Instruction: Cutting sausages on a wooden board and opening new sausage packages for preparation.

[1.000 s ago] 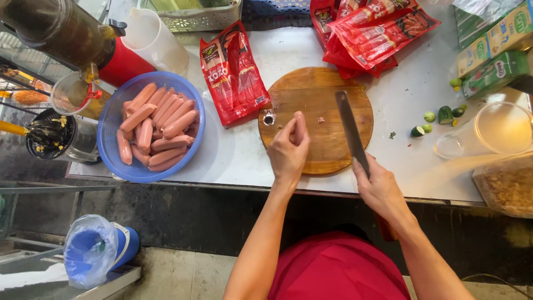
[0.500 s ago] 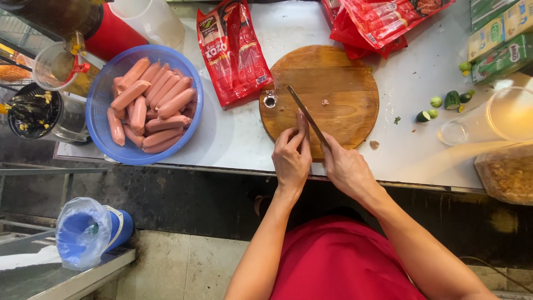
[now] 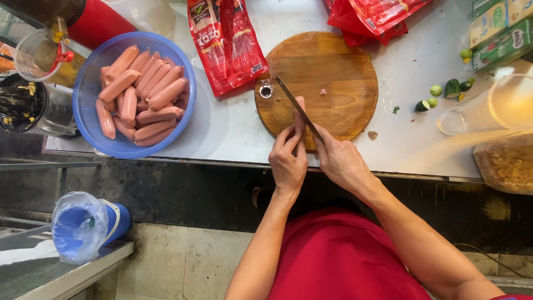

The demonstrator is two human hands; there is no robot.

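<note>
My left hand point(image 3: 288, 160) grips a pink sausage point(image 3: 300, 114) held upright over the near edge of the round wooden cutting board point(image 3: 333, 66). My right hand point(image 3: 337, 158) is closed on the handle of a knife point(image 3: 297, 106), whose blade lies against the sausage's side and points toward the board's far left. Both hands meet at the table's front edge. A blue basket point(image 3: 94, 78) full of several peeled sausages point(image 3: 139, 94) sits to the left of the board.
Red sausage packets point(image 3: 225, 41) lie behind the board, more at the top right point(image 3: 377, 16). Small limes point(image 3: 444, 91), a clear plastic cup point(image 3: 494, 108), green cartons point(image 3: 499, 30) and a bag of crumbs point(image 3: 505, 161) are on the right. Cups and a red bottle point(image 3: 94, 22) stand left; a lined bin point(image 3: 83, 225) is below.
My right hand brought the knife from the board's right side across to the sausage. My left hand lifted the sausage toward me, and both hands drew together at the board's near edge.
</note>
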